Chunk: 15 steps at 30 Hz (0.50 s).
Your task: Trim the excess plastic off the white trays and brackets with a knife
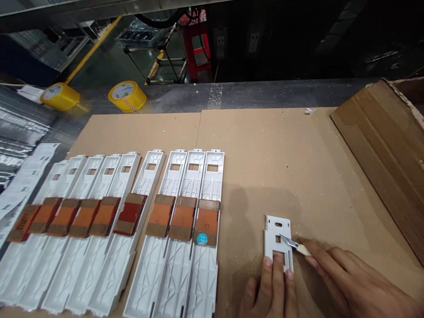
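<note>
A small white plastic plate [277, 231] with cut-out holes lies on the brown board [265, 154] near the front. My left hand [273, 289] presses flat on the plate's near end. My right hand [347, 282] grips a small craft knife [294, 244], and its metal blade tip rests at a hole in the plate.
A row of several long white plastic trays [185, 229] with orange-brown bands lies to the left. Two yellow tape rolls [126, 96] sit at the back left. A cardboard box [387, 150] stands at the right. White shavings speckle the board.
</note>
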### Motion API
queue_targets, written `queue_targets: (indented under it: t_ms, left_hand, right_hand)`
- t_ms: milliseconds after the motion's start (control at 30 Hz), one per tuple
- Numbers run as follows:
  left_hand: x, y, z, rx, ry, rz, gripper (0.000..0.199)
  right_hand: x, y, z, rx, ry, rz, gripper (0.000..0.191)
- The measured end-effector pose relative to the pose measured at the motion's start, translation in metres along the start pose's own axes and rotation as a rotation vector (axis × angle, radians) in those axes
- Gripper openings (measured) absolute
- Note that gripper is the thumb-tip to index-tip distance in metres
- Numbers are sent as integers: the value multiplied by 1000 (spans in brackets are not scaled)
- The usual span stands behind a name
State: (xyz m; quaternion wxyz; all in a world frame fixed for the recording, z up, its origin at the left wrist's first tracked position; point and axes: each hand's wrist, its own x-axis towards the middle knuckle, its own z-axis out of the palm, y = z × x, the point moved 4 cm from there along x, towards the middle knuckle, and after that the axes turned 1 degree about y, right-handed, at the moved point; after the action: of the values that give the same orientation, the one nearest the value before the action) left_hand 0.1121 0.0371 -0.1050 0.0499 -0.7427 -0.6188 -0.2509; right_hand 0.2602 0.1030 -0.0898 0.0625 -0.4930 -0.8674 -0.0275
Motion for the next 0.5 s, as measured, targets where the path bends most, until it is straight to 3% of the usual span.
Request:
queue_targets:
  t_ms: [500]
  left_hand:
    - [-3,0,3,15,-23,30,44]
  right_hand:
    - [-5,3,2,40,-35,42,36]
